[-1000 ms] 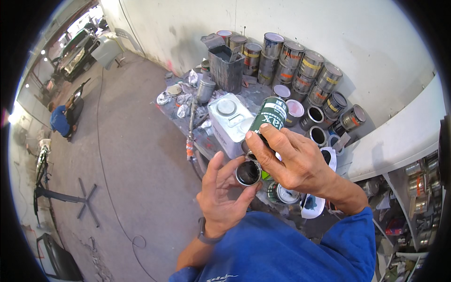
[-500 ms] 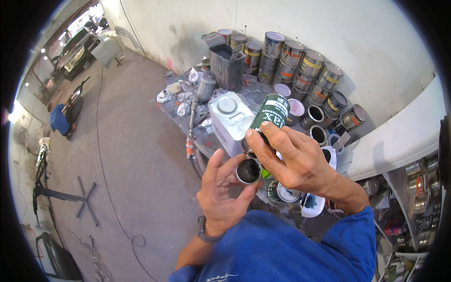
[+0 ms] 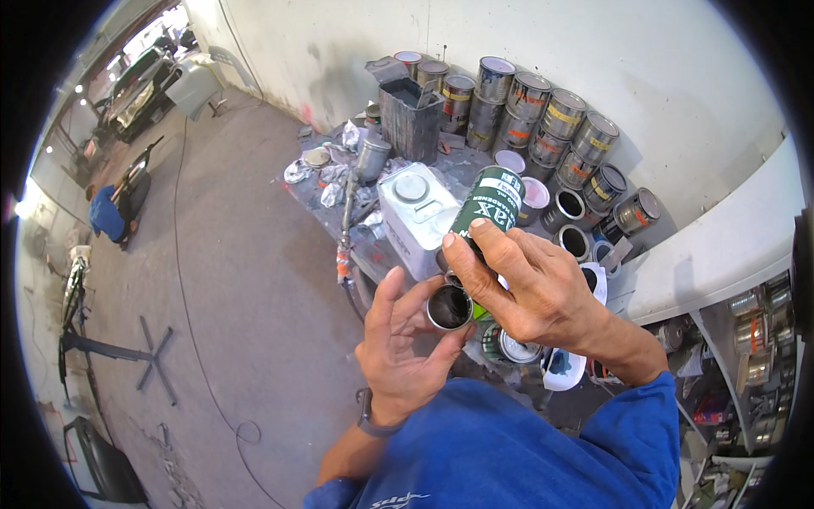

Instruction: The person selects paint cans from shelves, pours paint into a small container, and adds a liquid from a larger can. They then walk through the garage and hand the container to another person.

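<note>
My left hand (image 3: 397,360), with a dark band on its wrist, has its fingers and thumb closed round a small round metal cup (image 3: 449,319). The cup's inside looks dark. In my right hand (image 3: 538,293) is a green can (image 3: 489,204) with white lettering, tilted with its base up and away from me. Its lower end comes down close to the cup's far rim, partly hidden behind my right fingers. Just beyond the hands stands a silver rectangular solvent tin (image 3: 413,212) with a round cap.
Stacked paint tins (image 3: 527,97) line the wall behind the cluttered bench (image 3: 326,218). A spray gun (image 3: 370,161), crumpled rags and a grimy square bin (image 3: 409,127) stand at its left. Shelves (image 3: 721,373) are at right. A hose (image 3: 191,314) crosses the floor; a person crouches far left.
The green can has tipped very slightly, its raised end shifting a little up and to the right. Both hands and the cup stay almost in place.
</note>
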### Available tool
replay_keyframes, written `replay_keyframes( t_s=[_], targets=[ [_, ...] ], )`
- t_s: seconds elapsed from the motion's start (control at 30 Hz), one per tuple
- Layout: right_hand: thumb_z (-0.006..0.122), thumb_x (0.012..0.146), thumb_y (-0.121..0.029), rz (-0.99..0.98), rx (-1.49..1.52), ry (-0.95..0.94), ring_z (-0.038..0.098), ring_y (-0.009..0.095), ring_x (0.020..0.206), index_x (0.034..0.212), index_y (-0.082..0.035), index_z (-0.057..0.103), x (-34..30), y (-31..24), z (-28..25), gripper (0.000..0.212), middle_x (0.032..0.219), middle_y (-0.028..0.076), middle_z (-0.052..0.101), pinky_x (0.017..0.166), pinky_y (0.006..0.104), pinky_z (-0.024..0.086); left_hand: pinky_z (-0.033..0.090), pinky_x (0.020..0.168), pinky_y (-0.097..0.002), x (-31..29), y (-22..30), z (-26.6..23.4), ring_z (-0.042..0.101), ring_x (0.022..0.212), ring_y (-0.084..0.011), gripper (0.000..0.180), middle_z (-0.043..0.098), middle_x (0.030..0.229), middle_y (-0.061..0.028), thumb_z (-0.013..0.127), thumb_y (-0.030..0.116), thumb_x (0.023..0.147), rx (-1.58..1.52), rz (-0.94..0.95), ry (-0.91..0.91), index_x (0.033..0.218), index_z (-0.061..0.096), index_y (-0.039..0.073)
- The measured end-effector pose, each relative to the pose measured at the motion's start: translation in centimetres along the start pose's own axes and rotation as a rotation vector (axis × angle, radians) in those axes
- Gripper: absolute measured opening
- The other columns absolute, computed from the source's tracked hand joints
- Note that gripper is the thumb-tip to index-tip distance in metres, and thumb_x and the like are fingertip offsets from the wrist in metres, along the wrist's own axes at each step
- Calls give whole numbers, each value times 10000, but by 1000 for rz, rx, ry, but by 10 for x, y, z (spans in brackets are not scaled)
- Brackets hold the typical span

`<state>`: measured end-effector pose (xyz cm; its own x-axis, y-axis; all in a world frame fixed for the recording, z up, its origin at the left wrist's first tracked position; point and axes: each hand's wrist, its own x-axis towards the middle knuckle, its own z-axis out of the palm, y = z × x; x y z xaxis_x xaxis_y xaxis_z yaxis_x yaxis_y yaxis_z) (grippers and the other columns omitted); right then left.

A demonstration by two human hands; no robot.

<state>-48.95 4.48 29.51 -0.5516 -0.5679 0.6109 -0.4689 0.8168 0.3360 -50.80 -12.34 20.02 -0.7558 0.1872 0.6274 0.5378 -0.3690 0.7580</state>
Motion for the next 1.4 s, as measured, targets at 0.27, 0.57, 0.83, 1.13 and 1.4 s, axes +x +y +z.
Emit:
replay_keyframes(
  t_s=[0.27, 0.57, 0.83, 1.13, 1.4],
  targets=[
    [717, 719, -41, -3, 23, 20, 618, 173, 702, 1156, 8, 685, -1, -2, 1, 440, 1083, 170, 593, 604, 274, 542, 607, 777, -315, -2, 1, 0, 697, 992, -258, 932, 617, 1233, -292, 777, -154, 714, -21, 9, 8, 1480, 253, -64],
    [713, 719, -47, -12, 20, 6, 618, 176, 698, 1160, 10, 681, -1, -3, -4, 446, 1077, 173, 596, 594, 273, 538, 606, 777, -312, -4, 3, 3, 692, 1004, -249, 956, 620, 1231, -286, 804, -137, 707, -2, 8, 18, 1484, 251, -56],
    [734, 701, -53, 20, 67, 1, 640, 209, 716, 1131, 31, 678, -3, -1, -5, 443, 1053, 177, 601, 607, 290, 551, 606, 792, -324, -6, 3, 3, 691, 1005, -259, 936, 610, 1243, -286, 784, -140, 723, -39, 4, 16, 1484, 245, -59],
    [756, 606, -53, 83, 107, -8, 653, 250, 796, 1153, 37, 663, -8, 3, -7, 562, 1051, 176, 599, 634, 313, 564, 599, 810, -315, -6, 0, 4, 690, 1013, -260, 924, 611, 1246, -280, 783, -133, 728, -22, 5, 8, 1481, 252, -63],
    [804, 541, -74, 203, 182, -19, 646, 259, 840, 1220, 30, 632, -15, 14, -11, 708, 1076, 171, 593, 641, 326, 558, 603, 784, -306, -5, -3, 5, 690, 1035, -265, 920, 631, 1232, -259, 796, -111, 728, 61, -1, -5, 1476, 263, -63]
  ],
)
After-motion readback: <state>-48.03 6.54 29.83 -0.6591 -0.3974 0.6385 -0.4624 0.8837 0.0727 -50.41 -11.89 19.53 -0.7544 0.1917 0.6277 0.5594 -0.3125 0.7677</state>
